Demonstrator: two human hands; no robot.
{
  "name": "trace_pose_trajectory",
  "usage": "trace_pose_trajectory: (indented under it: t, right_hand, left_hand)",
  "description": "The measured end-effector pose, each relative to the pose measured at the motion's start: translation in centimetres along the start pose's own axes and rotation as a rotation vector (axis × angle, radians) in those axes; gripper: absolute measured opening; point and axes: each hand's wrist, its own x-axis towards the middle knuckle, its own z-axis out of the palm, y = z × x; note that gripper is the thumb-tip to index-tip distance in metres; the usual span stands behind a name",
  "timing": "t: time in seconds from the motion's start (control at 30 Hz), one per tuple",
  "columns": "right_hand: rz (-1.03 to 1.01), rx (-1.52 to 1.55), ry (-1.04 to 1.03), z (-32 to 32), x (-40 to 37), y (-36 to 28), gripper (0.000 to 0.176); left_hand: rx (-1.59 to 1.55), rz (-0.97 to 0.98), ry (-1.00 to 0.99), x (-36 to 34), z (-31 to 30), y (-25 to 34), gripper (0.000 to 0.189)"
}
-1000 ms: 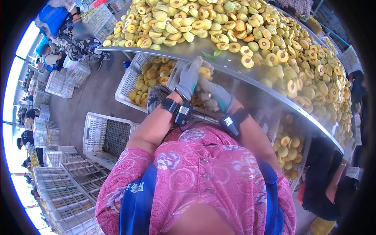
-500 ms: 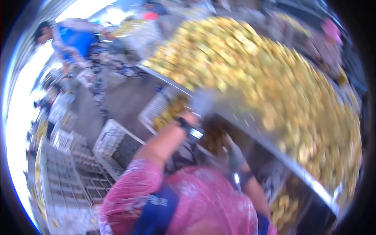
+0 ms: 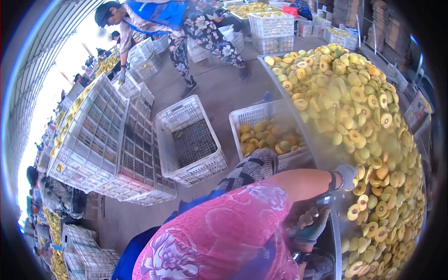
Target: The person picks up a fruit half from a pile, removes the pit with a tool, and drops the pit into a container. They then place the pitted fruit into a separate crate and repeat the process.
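Note:
My left hand (image 3: 346, 178), in a pale grey glove with a dark band at the wrist, is against the edge of a big heap of halved yellow peach-like fruit (image 3: 368, 135). Its fingertips touch fruit halves, but how far they close is hidden. Lower down, close to my body, is my right hand (image 3: 310, 226), with a glove over the palm and the fingertips bare. Its fingers are curled, and whatever is in them does not show clearly. A watch sits on that wrist. The metal table edge (image 3: 337, 247) runs beside both hands.
A white crate (image 3: 235, 133) of yellow fruit stands against the table. Another white crate (image 3: 186, 175) holds only a leaf-like scrap. Stacked crates (image 3: 88, 140) rise at left. A co-worker in a blue vest (image 3: 156, 16) bends over crates behind, and more crates (image 3: 270, 28) stand farther back.
The view has swung left and sharpened from a blur. My left hand has gone from beside the fruit crate to the heap. The co-worker now appears nearer, bending down.

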Motion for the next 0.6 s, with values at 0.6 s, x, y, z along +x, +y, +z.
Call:
trace_pose_trajectory:
  t: [0.6]
  right_hand:
    - [-0.349, -1.224, 0.134, 5.4, 0.5, 2.6, 0.035]
  left_hand:
    - [-1.524, 0.298, 0.222, -14.0, -6.5, -11.1, 0.023]
